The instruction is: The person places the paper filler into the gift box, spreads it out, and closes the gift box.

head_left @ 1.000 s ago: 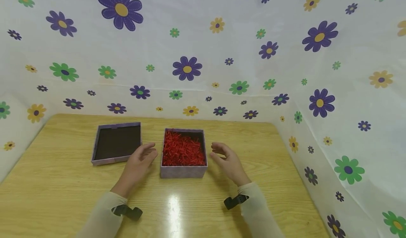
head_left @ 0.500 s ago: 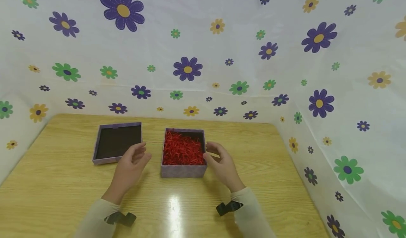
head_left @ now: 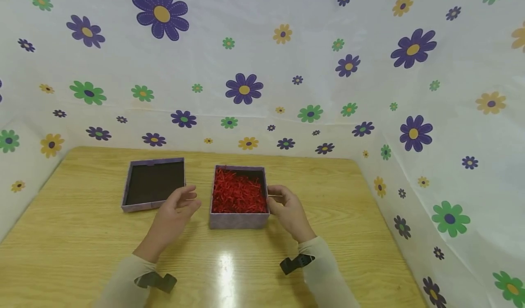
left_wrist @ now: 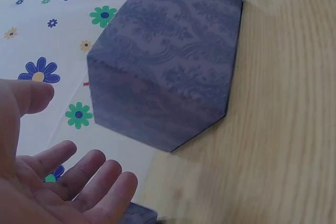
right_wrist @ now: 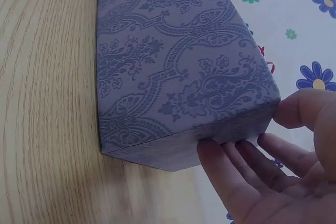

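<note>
A square box [head_left: 239,221] in grey-purple patterned covering stands on the table, filled with red shredded paper [head_left: 238,192]. Against its right wall rest the fingertips of my right hand [head_left: 290,213]; in the right wrist view the thumb lies at the upper edge and the fingers touch the side. My left hand [head_left: 170,221] is held apart from the box on its left, fingers loosely bent and holding nothing. Behind that hand lies the box lid [head_left: 155,182], inside up with its dark lining showing; the hand covers its near right corner in the head view.
The wooden table [head_left: 328,180] ends at the back and right against a white sheet [head_left: 262,48] printed with flowers. Dark wrist cameras are strapped over both light sleeves [head_left: 328,271].
My right hand has moved left until its fingertips are at the box's right side. My left hand drew away to the left, then came slightly back. Box and lid keep their places.
</note>
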